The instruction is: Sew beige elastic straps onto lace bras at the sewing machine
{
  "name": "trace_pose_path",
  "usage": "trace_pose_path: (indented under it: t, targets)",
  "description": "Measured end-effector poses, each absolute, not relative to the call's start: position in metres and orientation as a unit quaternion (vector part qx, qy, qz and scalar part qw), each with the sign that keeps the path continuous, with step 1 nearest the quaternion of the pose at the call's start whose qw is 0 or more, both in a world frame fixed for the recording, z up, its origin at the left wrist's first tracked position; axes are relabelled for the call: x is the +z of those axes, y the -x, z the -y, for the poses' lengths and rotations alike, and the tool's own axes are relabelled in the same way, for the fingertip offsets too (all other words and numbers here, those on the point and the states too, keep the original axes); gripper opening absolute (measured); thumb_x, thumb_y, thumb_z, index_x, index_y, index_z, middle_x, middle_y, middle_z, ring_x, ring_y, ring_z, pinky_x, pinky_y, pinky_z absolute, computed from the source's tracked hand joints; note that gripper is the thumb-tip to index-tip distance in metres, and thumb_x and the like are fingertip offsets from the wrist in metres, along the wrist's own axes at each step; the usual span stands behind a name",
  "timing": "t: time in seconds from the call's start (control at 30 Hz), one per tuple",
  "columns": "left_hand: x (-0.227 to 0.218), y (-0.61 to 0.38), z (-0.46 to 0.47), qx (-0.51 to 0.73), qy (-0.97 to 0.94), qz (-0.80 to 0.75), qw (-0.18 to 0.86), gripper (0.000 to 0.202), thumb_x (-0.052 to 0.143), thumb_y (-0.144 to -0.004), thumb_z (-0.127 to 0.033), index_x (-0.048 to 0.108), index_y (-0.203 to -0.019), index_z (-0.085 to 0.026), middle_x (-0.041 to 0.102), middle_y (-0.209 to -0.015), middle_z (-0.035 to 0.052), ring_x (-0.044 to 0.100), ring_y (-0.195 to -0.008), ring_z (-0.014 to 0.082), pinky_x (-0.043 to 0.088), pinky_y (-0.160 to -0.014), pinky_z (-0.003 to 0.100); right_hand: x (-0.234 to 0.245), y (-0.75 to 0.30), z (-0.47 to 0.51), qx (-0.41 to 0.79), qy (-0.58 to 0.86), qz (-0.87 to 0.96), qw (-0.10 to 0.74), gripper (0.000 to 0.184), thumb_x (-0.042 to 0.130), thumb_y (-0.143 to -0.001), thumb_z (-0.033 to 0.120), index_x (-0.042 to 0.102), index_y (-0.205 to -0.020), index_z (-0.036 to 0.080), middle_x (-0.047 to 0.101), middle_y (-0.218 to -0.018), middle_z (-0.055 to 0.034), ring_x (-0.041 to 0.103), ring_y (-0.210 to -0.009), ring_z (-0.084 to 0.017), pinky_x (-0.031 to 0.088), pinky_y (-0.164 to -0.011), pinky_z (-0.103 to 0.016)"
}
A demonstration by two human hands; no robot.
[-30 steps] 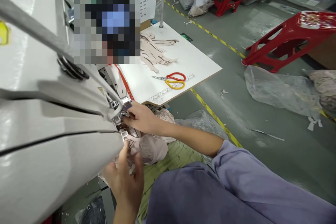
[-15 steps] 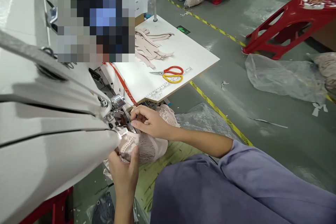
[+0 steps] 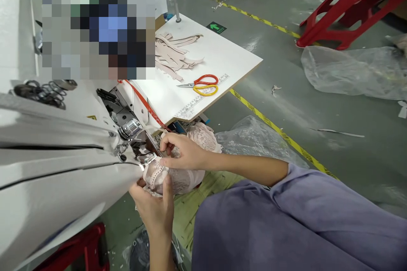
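A pale pink lace garment (image 3: pixel 186 181) lies with its edge at the presser foot (image 3: pixel 149 159) of a white sewing machine (image 3: pixel 79 186). My left hand (image 3: pixel 155 205) grips the near side of the lace, thumb on top and fingers tucked beneath, partly hidden. On the far side, my right hand (image 3: pixel 182 152) has curled fingers, its thumb against the lace beside the foot. A trimmed, dotted band runs along the garment between the two hands. More bunched lace (image 3: pixel 205 135) shows behind my right wrist.
On the white table (image 3: pixel 235 57) lie red-and-yellow-handled scissors (image 3: pixel 206 84) and a heap of beige fabric strips (image 3: pixel 178 57). An orange-red strap (image 3: pixel 143 101) runs down beside the machine. Red stools (image 3: pixel 346 12), plastic bags (image 3: pixel 349 72) and yellow tape (image 3: pixel 276 131) are on the floor.
The view has shifted, showing more of the machine's springs. The dotted band now shows more fully between my hands. Both hands stay at the lace, my right thumb now closer to the foot.
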State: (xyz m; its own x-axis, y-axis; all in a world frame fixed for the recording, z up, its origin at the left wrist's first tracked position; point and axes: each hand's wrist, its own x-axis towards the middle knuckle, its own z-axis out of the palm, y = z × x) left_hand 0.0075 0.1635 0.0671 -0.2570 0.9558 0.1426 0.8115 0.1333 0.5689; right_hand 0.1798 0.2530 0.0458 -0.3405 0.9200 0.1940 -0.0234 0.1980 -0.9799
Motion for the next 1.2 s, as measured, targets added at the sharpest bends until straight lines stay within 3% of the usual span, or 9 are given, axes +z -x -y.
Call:
trace_pose_path:
  t: [0.27, 0.47, 0.6, 0.73, 0.83, 0.93, 1.0, 1.07, 1.2]
  targets:
    - [0.07, -0.009, -0.162, 0.283, -0.615, -0.727, 0.112, 0.077, 0.068, -0.08, -0.054, 0.035, -0.139, -0.017, 0.048, -0.11, 0.0105, 0.052, -0.096, 0.0254, 0.048, -0.082, 0.042, 0.052, -0.181, -0.249, 0.532, 0.373, 0.63, 0.425, 0.039, 0.073, -0.078, 0.049, 0.052, -0.093, 0.02, 0.058, -0.089, 0.0013, 0.056, -0.078, -0.013, 0.044, -0.068, -0.025]
    - [0.07, -0.013, -0.155, 0.34, -0.605, -0.704, 0.151, 0.074, 0.069, -0.081, -0.049, 0.034, -0.139, -0.019, 0.045, -0.118, 0.0118, 0.05, -0.098, 0.0227, 0.048, -0.086, 0.039, 0.057, -0.181, -0.243, 0.586, 0.376, 0.596, 0.399, 0.04, 0.072, -0.079, 0.048, 0.054, -0.101, 0.02, 0.059, -0.091, 0.0006, 0.053, -0.078, -0.012, 0.042, -0.068, -0.024]
    - [0.067, -0.016, -0.136, 0.451, -0.537, -0.654, 0.286, 0.061, 0.065, -0.087, -0.045, 0.036, -0.137, -0.024, 0.043, -0.121, 0.0105, 0.056, -0.093, 0.017, 0.051, -0.081, 0.031, 0.048, -0.196, -0.236, 0.666, 0.332, 0.562, 0.362, 0.037, 0.07, -0.083, 0.046, 0.062, -0.103, 0.016, 0.061, -0.09, -0.001, 0.055, -0.078, -0.013, 0.043, -0.07, -0.024]
    - [0.059, -0.012, -0.123, 0.53, -0.447, -0.571, 0.44, 0.047, 0.064, -0.088, -0.049, 0.047, -0.125, -0.027, 0.053, -0.112, 0.0066, 0.062, -0.089, 0.0163, 0.053, -0.079, 0.031, 0.043, -0.218, -0.224, 0.718, 0.317, 0.538, 0.308, 0.037, 0.068, -0.085, 0.048, 0.071, -0.102, 0.015, 0.065, -0.087, -0.0018, 0.055, -0.074, -0.012, 0.041, -0.066, -0.022]
    - [0.051, -0.011, -0.126, 0.484, -0.378, -0.562, 0.553, 0.048, 0.065, -0.083, -0.058, 0.058, -0.114, -0.023, 0.061, -0.109, 0.0071, 0.065, -0.089, 0.019, 0.052, -0.082, 0.034, 0.049, -0.226, -0.212, 0.751, 0.318, 0.502, 0.289, 0.036, 0.07, -0.084, 0.046, 0.073, -0.1, 0.014, 0.066, -0.086, -0.0021, 0.057, -0.075, -0.012, 0.043, -0.068, -0.023]
    - [0.047, -0.018, -0.136, 0.397, -0.312, -0.53, 0.681, 0.066, 0.055, -0.079, -0.076, 0.068, -0.106, -0.018, 0.069, -0.105, 0.0119, 0.065, -0.099, 0.0281, 0.05, -0.091, 0.043, 0.056, -0.224, -0.199, 0.77, 0.304, 0.494, 0.264, 0.035, 0.07, -0.085, 0.046, 0.072, -0.1, 0.014, 0.069, -0.092, -0.0034, 0.061, -0.082, -0.014, 0.046, -0.073, -0.024]
    - [0.05, -0.021, -0.141, 0.38, -0.281, -0.489, 0.733, 0.071, 0.047, -0.082, -0.078, 0.071, -0.109, -0.017, 0.071, -0.109, 0.0135, 0.063, -0.109, 0.0315, 0.048, -0.097, 0.047, 0.056, -0.222, -0.191, 0.749, 0.296, 0.539, 0.245, 0.035, 0.066, -0.088, 0.047, 0.072, -0.1, 0.015, 0.069, -0.099, -0.0047, 0.063, -0.089, -0.015, 0.047, -0.078, -0.025]
    - [0.062, -0.016, -0.141, 0.407, -0.271, -0.458, 0.742, 0.062, 0.05, -0.086, -0.07, 0.073, -0.109, -0.017, 0.071, -0.112, 0.0123, 0.062, -0.111, 0.0305, 0.048, -0.098, 0.045, 0.047, -0.22, -0.187, 0.678, 0.291, 0.635, 0.228, 0.036, 0.061, -0.091, 0.048, 0.07, -0.104, 0.016, 0.069, -0.103, -0.0059, 0.062, -0.094, -0.017, 0.047, -0.082, -0.027]
    - [0.109, 0.02, -0.129, 0.53, -0.266, -0.504, 0.628, 0.025, 0.064, -0.089, -0.043, 0.071, -0.087, -0.019, 0.071, -0.081, 0.0016, 0.064, -0.073, 0.0168, 0.057, -0.082, 0.037, 0.015, -0.224, -0.188, 0.453, 0.267, 0.831, 0.18, 0.037, 0.045, -0.101, 0.041, 0.065, -0.116, 0.013, 0.069, -0.099, -0.0104, 0.061, -0.089, -0.019, 0.044, -0.078, -0.029]
